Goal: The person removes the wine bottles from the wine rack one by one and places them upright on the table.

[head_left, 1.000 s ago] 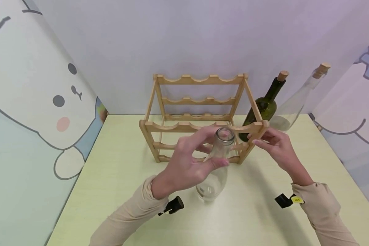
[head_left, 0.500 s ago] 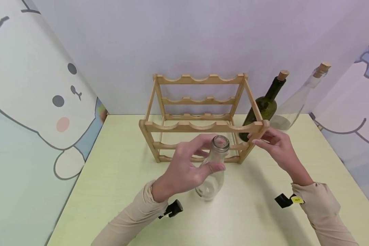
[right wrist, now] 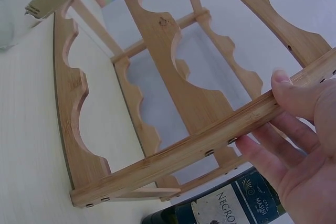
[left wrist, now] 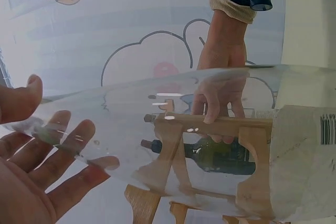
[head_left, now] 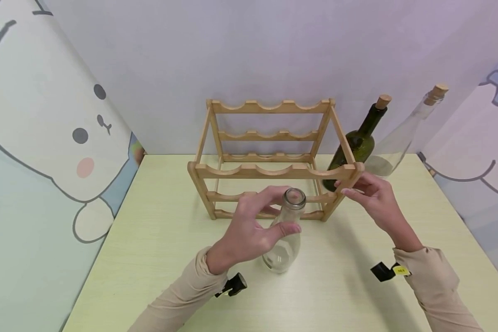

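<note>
My left hand (head_left: 249,230) grips a clear glass bottle (head_left: 283,253) by its neck, thumb on the near side and fingers round the far side. The uncorked bottle stands nearly upright in front of a wooden wine rack (head_left: 274,172), its open mouth facing up toward the head camera. Seen from the left wrist, a pale label (left wrist: 299,156) with a barcode covers its lower part. My right hand (head_left: 375,200) holds the rack's front right post between thumb and fingers. In the right wrist view, the thumb lies on one side of that post (right wrist: 173,153), with the fingers behind.
Right of the rack stands a green wine bottle (head_left: 358,145) with a cork, partly behind the rack's side. A clear corked bottle (head_left: 398,140) is beside it, close to the back wall (head_left: 170,69). The pale table (head_left: 157,258) extends in front of the rack.
The left hand has drawn the clear bottle's mouth down and slightly left, away from the rack's front rail. The right hand and the rack stay where they were.
</note>
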A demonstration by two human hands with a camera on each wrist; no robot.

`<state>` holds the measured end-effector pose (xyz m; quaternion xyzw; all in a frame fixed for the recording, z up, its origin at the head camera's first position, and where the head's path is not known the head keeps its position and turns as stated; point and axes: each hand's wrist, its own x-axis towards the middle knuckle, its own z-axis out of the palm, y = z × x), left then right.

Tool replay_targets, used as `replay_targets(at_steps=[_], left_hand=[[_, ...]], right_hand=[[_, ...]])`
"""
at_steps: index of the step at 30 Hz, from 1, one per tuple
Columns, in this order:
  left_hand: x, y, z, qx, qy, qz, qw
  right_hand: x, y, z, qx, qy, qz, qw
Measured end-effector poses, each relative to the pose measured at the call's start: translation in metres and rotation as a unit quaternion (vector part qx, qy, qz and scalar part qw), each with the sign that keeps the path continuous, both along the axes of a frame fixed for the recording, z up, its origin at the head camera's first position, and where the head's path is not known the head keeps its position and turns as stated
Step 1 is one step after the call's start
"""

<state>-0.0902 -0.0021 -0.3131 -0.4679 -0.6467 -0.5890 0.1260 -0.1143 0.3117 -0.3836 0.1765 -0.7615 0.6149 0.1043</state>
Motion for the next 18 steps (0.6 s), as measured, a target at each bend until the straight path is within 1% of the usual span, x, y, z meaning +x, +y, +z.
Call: replay_targets(at_steps=[4, 8, 13, 18], left_hand=[[0.0001, -0.0005, -0.0033, -0.004, -0.008, 0.003, 1.0], [0.0014, -0.0006, -0.0042, -0.007, -0.02, 0.002, 0.9998], [0.0036, -0.0001, -0.0055, -0.018, -0.042, -0.008, 0.9989], [0.0045, -0.0016, -0.0088, -0.027, -0.047, -0.009, 0.9985]], right_hand=[[0.0002, 0.0003, -0.0006, 0.005, -0.002, -0.006, 1.0], [0.0009, 0.0, -0.0007, 0.006, 0.001, -0.007, 1.0], [0.0014, -0.0008, -0.0016, -0.007, 0.005, -0.005, 1.0], [0.0018, -0.0025, -0.0024, -0.024, 0.007, 0.001, 0.9997]])
